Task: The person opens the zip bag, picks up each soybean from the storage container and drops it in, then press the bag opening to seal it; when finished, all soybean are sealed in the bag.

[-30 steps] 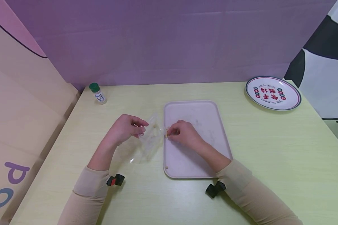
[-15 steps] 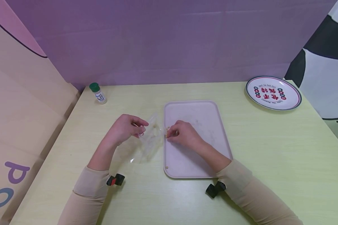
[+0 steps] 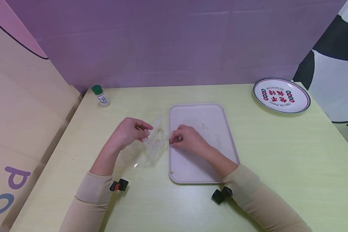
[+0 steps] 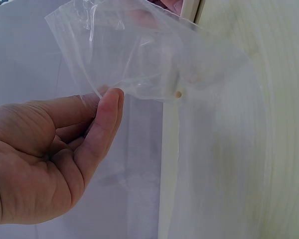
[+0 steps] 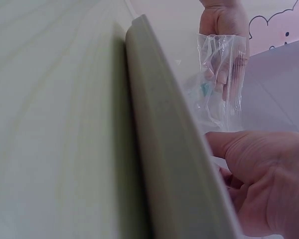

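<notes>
My left hand (image 3: 136,130) pinches a clear plastic bag (image 3: 156,140) between thumb and fingertips, just left of the pale lilac tray (image 3: 203,116). In the left wrist view the bag spreads out from the fingertips, and a small round tan bean (image 4: 178,94) shows at it. My right hand (image 3: 188,138) is at the tray's left rim, with thumb and fingers curled together close to the bag. Its fingertips cover the spot there, and I cannot tell whether they hold a bean. Another small bean (image 3: 171,172) lies in the tray's near left corner.
A small bottle with a green cap (image 3: 101,95) stands at the table's back left. An oval white plate (image 3: 281,96) with red characters lies at the back right. Behind the table (image 3: 278,145) rises a purple backdrop (image 3: 174,45). Each forearm wears a black camera.
My right hand has shifted slightly left over the tray's rim, and its fingertips now hide most of the small yellowish beans seen there before. My left hand and the bag have stayed put.
</notes>
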Tool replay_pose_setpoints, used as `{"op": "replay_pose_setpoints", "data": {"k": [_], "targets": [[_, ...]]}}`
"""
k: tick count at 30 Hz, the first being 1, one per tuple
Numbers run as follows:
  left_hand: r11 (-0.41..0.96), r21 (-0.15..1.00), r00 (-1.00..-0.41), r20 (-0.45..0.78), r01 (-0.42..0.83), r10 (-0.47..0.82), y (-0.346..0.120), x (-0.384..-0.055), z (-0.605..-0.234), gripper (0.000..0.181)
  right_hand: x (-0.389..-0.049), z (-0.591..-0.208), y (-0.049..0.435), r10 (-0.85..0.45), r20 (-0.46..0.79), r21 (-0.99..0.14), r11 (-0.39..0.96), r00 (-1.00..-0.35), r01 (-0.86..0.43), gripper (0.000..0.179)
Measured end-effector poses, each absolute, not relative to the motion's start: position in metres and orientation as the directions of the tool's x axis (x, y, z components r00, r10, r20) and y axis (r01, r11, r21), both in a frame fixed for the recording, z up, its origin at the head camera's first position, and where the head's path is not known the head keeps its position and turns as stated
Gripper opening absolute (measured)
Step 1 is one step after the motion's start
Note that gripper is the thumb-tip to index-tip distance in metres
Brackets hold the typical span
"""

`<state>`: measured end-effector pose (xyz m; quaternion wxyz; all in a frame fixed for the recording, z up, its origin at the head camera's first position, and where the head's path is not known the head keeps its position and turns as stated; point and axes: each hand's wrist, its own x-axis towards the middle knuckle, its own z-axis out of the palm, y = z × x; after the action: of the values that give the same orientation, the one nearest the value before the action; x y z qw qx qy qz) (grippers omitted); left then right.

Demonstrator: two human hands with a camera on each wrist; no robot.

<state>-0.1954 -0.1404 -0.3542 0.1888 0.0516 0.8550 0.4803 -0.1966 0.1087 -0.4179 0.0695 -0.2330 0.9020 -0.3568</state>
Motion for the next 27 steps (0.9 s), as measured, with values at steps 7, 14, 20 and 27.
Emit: {"op": "replay_pose_setpoints", "data": {"k": [7, 14, 20, 27], "targets": [[0.529, 0.843, -0.922, -0.275, -0.096, 0.271, -0.1404, -0.1955, -0.3538, 0.026, -0.1954, -0.4158, 0.1083, -0.489, 0.033, -0.652, 0.650, -0.872, -0.389, 0.009], [0.535, 0.840, -0.923, -0.274, -0.093, 0.270, -0.1404, -0.1953, -0.3531, 0.026, -0.1966, -0.4167, 0.1080, -0.515, 0.030, -0.627, 0.658, -0.857, -0.417, 0.007], [0.537, 0.838, -0.923, -0.276, -0.096, 0.267, -0.1403, -0.1955, -0.3530, 0.026, -0.1970, -0.4167, 0.1079, -0.517, 0.021, -0.635, 0.654, -0.856, -0.411, 0.005], [0.542, 0.834, -0.921, -0.287, -0.105, 0.263, -0.1403, -0.1953, -0.3530, 0.026, -0.1956, -0.4161, 0.1093, -0.458, 0.063, -0.656, 0.651, -0.887, -0.383, 0.004]]}}
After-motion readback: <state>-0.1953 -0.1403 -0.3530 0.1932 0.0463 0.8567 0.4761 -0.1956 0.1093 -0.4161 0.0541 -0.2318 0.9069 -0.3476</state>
